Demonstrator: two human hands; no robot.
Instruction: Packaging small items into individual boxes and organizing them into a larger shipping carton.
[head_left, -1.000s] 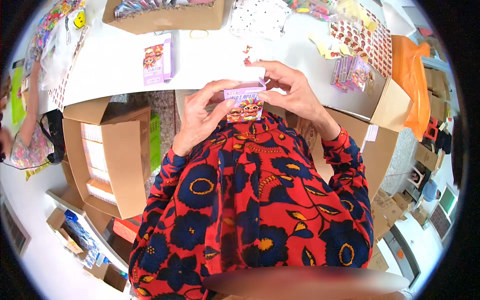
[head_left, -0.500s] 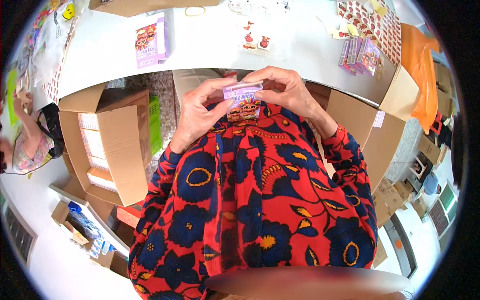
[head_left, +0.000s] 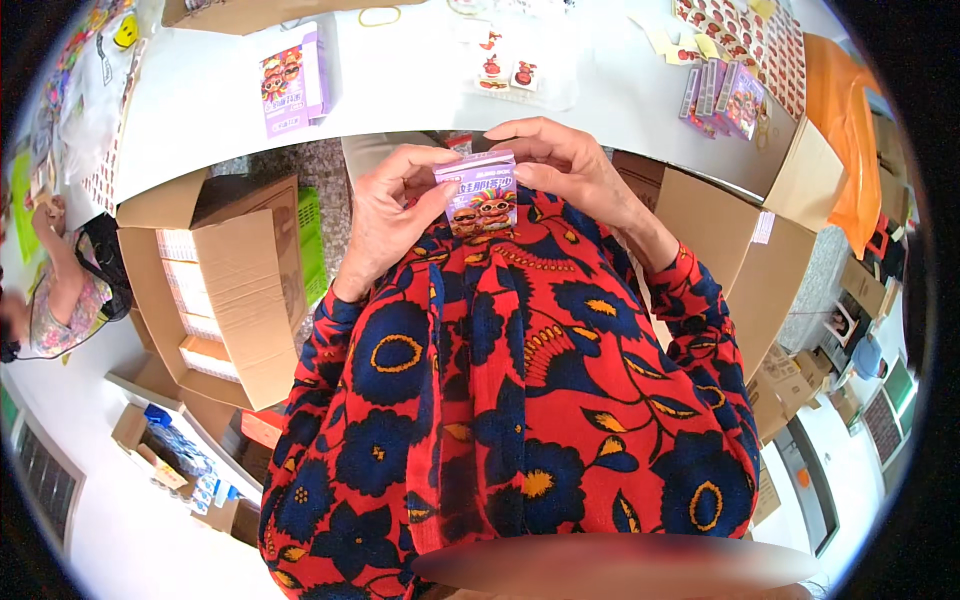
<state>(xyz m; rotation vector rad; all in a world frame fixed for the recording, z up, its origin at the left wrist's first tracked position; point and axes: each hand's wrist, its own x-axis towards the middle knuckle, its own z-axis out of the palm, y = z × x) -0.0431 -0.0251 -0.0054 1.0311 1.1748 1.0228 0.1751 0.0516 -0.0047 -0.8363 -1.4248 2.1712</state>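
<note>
A small purple carton (head_left: pixel 482 205) with cartoon figures on its front is upright before my chest, above the near table edge. My left hand (head_left: pixel 392 210) grips its left side, thumb on the front and fingers behind the upper edge. At the carton's upper right corner is my right hand (head_left: pixel 575 175), its thumb tip at the corner. Its index finger stretches out beyond the carton, apart from the thumb. The carton's top looks folded over. A flat purple carton (head_left: pixel 290 85) lies on the table at the left, and several purple boxes (head_left: pixel 722 98) stand together at the right.
A sticker sheet (head_left: pixel 745 50) and loose stickers (head_left: pixel 508 72) lie on the white table (head_left: pixel 400 80). Open brown cartons flank me, the left one (head_left: pixel 245 300) holding white stacks. Orange plastic (head_left: pixel 840 150) hangs at the right. Another person's arm (head_left: pixel 62 245) shows far left.
My right fingers have come away from the carton's top edge and spread. The top flap, raised before, now looks folded down. My left hand still holds the carton.
</note>
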